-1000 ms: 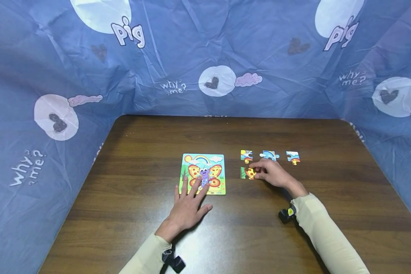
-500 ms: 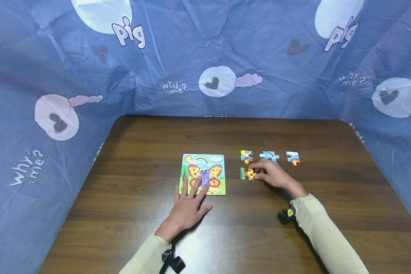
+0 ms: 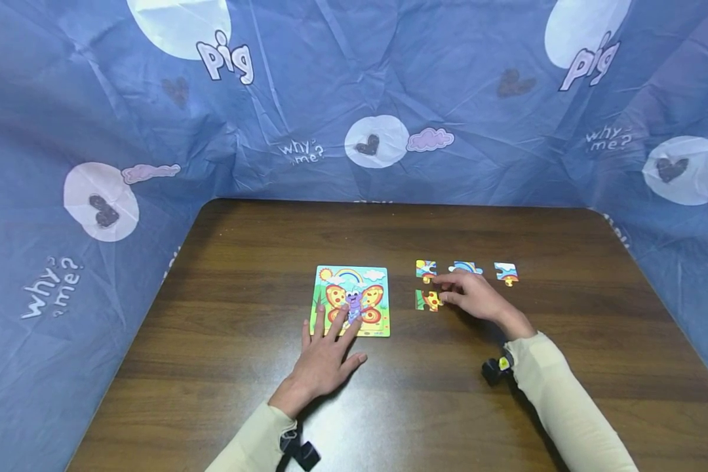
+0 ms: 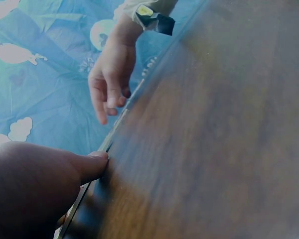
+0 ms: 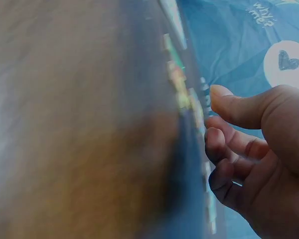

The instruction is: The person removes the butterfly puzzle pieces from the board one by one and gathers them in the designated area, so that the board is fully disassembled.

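Note:
A square butterfly puzzle board (image 3: 368, 280) lies on the table, with the spread fingers of my left hand (image 3: 321, 367) resting on its lower left part. My right hand (image 3: 478, 296) hovers low beside a green and yellow-red jigsaw piece (image 3: 426, 300). Its thumb and loosely bent fingers stand apart with nothing between them, as the right wrist view shows. Behind that piece lies a sun piece (image 3: 425, 267). A rainbow piece (image 3: 465, 267) is partly covered by the right hand, and a cloud piece (image 3: 506, 271) lies farther right.
The brown wooden table (image 3: 248, 262) is bounded by a blue printed cloth (image 3: 307, 85) at the back and sides. Black wrist cameras hang under both sleeves, one (image 3: 307, 455) near the left forearm and one (image 3: 492, 372) near the right.
My right hand has let go of the green and yellow-red jigsaw piece and drawn slightly right of it. The left hand stays on the puzzle board.

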`<action>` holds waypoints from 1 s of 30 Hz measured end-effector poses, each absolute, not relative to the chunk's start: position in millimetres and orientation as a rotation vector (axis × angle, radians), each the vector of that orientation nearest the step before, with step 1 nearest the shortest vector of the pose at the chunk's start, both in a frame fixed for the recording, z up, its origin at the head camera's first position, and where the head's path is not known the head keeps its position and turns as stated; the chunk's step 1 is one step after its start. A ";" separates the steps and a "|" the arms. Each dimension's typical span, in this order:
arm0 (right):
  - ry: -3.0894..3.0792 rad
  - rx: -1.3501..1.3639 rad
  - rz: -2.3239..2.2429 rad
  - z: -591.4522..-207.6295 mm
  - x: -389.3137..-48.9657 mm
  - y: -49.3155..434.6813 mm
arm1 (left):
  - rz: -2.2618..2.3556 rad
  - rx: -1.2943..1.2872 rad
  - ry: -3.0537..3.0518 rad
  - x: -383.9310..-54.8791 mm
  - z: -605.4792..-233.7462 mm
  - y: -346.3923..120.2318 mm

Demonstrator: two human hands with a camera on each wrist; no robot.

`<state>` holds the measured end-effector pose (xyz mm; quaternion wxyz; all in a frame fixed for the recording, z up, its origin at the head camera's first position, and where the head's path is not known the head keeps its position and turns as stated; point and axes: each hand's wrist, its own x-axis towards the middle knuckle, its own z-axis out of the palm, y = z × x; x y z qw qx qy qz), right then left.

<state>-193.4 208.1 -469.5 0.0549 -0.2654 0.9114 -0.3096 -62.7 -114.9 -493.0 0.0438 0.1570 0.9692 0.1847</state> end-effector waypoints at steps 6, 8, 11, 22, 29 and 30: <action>2.776 -0.816 -1.001 -452.9 -197.5 192.5 | 0.569 0.472 2.965 -62.4 -493.2 -115.7; 2.771 -0.830 -1.009 -447.7 -198.0 183.1 | 0.568 0.469 2.964 -62.2 -493.3 -116.1; 2.729 -0.833 -1.020 -443.5 -198.8 166.7 | 0.569 0.466 2.963 -61.6 -492.9 -116.6; 2.638 -0.929 -0.901 -443.4 -198.2 90.4 | 0.555 0.458 2.939 -63.1 -494.3 -116.7; 2.615 -0.922 -0.843 -450.7 -199.0 66.8 | 0.546 0.458 2.930 -63.6 -492.9 -116.0; 2.618 -0.928 -0.834 -451.6 -199.2 65.0 | 0.545 0.457 2.928 -63.7 -492.9 -116.0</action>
